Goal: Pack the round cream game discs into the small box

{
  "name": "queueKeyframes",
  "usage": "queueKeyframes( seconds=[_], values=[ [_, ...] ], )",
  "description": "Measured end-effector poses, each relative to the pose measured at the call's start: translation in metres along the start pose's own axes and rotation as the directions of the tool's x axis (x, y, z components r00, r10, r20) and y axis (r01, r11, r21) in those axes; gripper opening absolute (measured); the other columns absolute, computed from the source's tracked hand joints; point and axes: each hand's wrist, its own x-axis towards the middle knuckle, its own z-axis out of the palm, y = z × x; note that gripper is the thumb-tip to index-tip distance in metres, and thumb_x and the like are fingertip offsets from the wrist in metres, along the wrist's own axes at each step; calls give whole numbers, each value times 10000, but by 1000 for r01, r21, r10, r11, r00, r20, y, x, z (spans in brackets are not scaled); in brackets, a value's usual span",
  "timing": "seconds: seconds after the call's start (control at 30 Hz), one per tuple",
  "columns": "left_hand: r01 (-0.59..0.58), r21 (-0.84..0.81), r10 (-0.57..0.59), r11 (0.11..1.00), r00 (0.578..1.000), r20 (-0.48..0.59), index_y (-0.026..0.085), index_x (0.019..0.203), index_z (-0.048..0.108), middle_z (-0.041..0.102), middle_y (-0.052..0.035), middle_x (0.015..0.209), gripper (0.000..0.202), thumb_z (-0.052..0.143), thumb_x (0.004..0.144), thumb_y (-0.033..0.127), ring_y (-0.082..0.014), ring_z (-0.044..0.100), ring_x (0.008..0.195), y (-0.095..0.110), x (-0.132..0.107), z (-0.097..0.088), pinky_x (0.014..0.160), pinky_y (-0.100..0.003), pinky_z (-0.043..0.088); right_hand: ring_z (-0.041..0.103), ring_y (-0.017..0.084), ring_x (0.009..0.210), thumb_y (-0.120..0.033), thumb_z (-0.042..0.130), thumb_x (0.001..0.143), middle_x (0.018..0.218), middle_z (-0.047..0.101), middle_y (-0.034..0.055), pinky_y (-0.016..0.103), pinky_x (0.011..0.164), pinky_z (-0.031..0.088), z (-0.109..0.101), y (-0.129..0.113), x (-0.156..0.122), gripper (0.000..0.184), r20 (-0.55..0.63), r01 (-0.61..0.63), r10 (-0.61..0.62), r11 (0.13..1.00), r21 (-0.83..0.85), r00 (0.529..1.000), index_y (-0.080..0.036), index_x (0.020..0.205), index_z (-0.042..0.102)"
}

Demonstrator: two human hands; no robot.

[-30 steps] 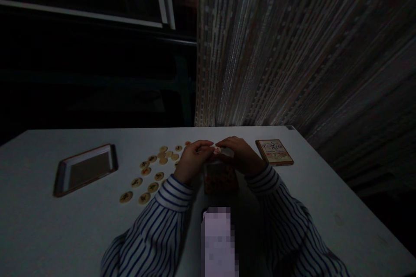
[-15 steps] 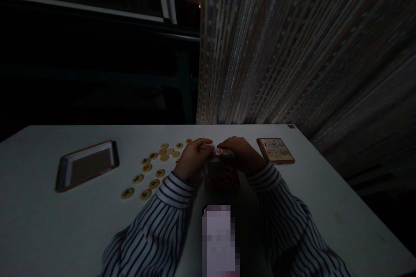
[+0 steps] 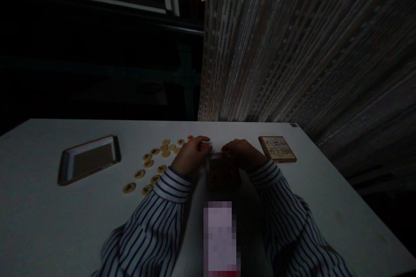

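Observation:
A small dark box with xiangqi pieces dimly visible in it stands on the table between my forearms. My left hand is at its far left corner, fingers curved and parted from the thumb, with nothing visible between them. My right hand bends over the far right corner, its fingertips drawn together at the rim. Whatever they pinch is too dark and small to make out. Left of my left hand, several round wooden xiangqi pieces lie scattered, some bearing black or red characters. My left wrist and sleeve hide part of the group.
A shallow rectangular tray-like lid lies at the left of the white table. At the right is a flat box with a printed cover. A strip curtain hangs behind the table's far edge. The room is dim.
The red-marked xiangqi piece seen between my fingertips is no longer visible there. My hands have drawn slightly apart, and the view has shifted a little.

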Motion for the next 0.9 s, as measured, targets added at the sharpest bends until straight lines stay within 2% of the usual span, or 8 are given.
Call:
queueKeyframes(
  seconds=[0.1,0.43,0.67,0.9],
  values=[
    [-22,80,22,997,1000,0,135,980,578,632,-35,713,348,492,708,335,-158,572,662,-4,0,-1,608,-266,414,559,160,833,-279,503,767,885,642,61,258,711,360,1,1,0,230,77,-19,22,999,-36,997,-183,956,592],
    [-10,166,4,986,999,39,157,998,579,641,-45,723,351,501,709,341,-182,589,702,-6,0,-3,598,-259,409,577,184,844,-296,430,800,908,646,68,267,663,379,0,-5,2,240,239,-65,104,984,-166,965,-205,932,610],
    [-11,192,-6,981,996,88,159,1021,566,645,-59,781,364,497,716,347,-193,589,740,-12,1,-1,637,-272,417,595,219,823,-286,426,777,869,658,78,302,642,406,2,-13,5,245,266,-63,123,972,-225,956,-196,901,618],
    [-4,201,-14,980,996,86,169,1014,570,647,-58,788,351,505,713,339,-195,589,753,-9,-1,-2,641,-270,419,604,223,804,-295,431,777,870,658,75,306,626,415,7,-11,6,231,290,-30,100,971,-236,952,-196,869,619]
  ],
)
